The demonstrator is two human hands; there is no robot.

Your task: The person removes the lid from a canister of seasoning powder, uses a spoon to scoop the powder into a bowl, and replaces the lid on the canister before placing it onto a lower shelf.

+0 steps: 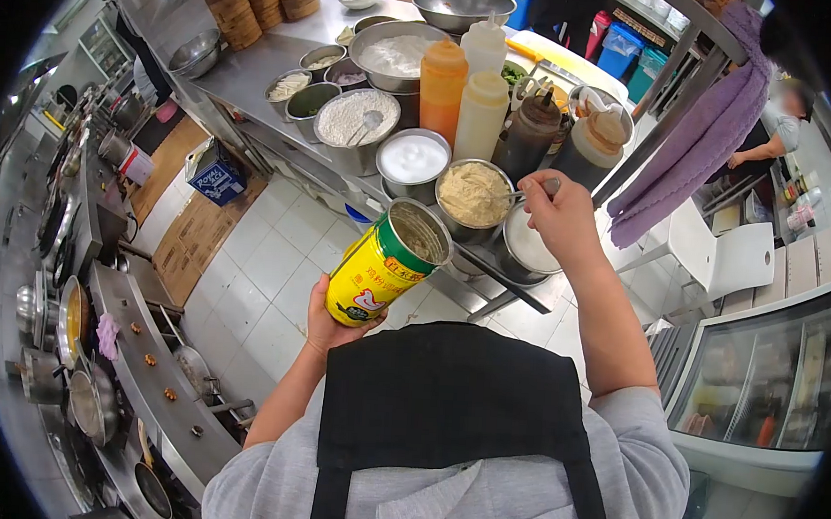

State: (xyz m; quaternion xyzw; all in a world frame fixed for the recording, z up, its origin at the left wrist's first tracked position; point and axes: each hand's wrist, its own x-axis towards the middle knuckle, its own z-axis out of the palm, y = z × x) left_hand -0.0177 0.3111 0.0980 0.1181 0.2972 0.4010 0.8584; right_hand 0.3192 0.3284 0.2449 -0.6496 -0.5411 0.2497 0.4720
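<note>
My left hand (337, 325) is wrapped round the lower part of a yellow and green tin (374, 274), which tilts to the right with its open mouth facing up. Pale powder shows inside the tin. In my right hand (561, 215) is the handle of a metal spoon (514, 198). The spoon's other end rests in a metal pot of pale yellow powder (473, 193). Close by stand a pot of white grains (415, 156) and another pot (531, 245) under my right wrist.
Squeeze bottles (443, 87) stand behind the pots, beside a bowl of white flour (357, 117). A purple towel (689, 142) hangs at the right. Woks and pans (94, 402) line the left. Another person (774, 133) is at the far right.
</note>
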